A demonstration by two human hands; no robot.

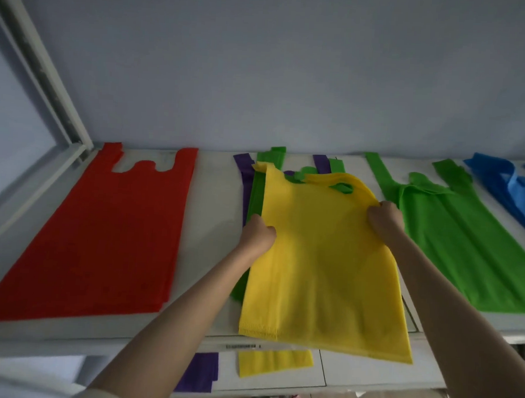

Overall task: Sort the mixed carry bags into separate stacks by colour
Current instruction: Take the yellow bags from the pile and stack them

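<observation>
A yellow bag (pixel 321 262) is lifted over the mixed pile in the middle of the white surface. My left hand (pixel 258 233) grips its left edge and my right hand (pixel 383 219) grips its upper right edge. Under it lie a green bag (pixel 257 195) and a purple bag (pixel 246 173) of the mixed pile, mostly hidden. A red stack (pixel 110 230) lies at the left. To the right lies a green stack (pixel 466 240), and a blue stack (pixel 505 187) sits at the far right.
A lower shelf holds a yellow bag (pixel 274 362) and a purple bag (pixel 200 372). The white surface (pixel 215 196) meets a pale wall at the back. A window frame (pixel 40 65) slants at the left. Wooden floor shows bottom right.
</observation>
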